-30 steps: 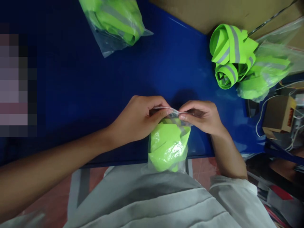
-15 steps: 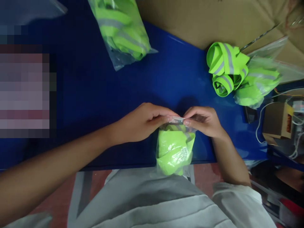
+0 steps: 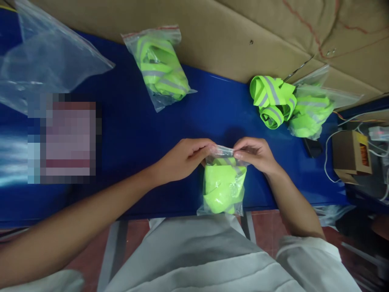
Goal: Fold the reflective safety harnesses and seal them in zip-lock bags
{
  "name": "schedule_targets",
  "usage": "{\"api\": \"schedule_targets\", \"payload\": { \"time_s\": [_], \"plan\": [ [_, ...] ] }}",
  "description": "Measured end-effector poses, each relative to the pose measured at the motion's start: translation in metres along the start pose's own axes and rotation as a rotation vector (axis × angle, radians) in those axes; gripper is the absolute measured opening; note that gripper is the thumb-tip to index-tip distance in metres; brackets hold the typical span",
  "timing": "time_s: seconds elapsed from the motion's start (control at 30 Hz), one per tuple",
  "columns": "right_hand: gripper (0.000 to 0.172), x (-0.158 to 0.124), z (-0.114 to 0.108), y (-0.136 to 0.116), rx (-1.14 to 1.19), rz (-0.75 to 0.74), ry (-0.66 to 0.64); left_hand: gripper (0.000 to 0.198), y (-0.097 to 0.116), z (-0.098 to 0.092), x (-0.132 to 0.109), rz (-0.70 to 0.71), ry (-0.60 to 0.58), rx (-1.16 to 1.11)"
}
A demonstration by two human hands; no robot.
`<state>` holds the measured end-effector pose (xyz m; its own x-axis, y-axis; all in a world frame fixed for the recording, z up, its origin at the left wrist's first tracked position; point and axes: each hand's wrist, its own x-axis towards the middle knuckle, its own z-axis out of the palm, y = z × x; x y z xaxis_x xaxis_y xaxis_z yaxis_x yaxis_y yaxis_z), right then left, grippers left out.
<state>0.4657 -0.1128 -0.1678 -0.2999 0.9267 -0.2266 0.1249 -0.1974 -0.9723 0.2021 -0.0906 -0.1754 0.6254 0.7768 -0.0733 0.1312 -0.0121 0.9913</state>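
A clear plastic bag (image 3: 223, 186) holding a folded neon-green reflective garment lies at the near edge of the blue table (image 3: 127, 134). My left hand (image 3: 182, 158) pinches the bag's top strip at its left end. My right hand (image 3: 255, 154) pinches the same strip at its right end. Both hands are closed on the bag's mouth, thumbs and fingers pressed together.
A filled bag of green garment (image 3: 161, 69) lies at the back centre. A loose rolled green garment (image 3: 272, 101) and another bagged one (image 3: 310, 111) sit at the back right. An empty clear bag (image 3: 45, 65) lies far left. Cardboard (image 3: 243, 36) lines the back; a small box (image 3: 351, 156) with cables stands right.
The view has tilted up, showing more of the table's far side and the cardboard. My hands stay pinched on the bag's top, with the bag lying a little further onto the table.
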Motion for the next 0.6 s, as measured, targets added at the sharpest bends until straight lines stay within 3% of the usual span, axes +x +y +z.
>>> {"api": "schedule_targets", "payload": {
  "time_s": [0.17,0.43,0.6],
  "plan": [
    [0.026,0.001,-0.004,0.004,-0.035,-0.055,0.030,0.038,0.001,-0.002,0.003,-0.056,0.004,-0.124],
    [0.036,0.005,-0.008,0.005,-0.041,-0.069,0.058,0.033,0.004,-0.001,0.005,-0.041,0.116,-0.063],
    [0.043,0.005,-0.017,0.007,0.037,-0.064,-0.077,0.039,0.002,-0.006,0.006,-0.010,0.331,-0.135]
  ]
}}
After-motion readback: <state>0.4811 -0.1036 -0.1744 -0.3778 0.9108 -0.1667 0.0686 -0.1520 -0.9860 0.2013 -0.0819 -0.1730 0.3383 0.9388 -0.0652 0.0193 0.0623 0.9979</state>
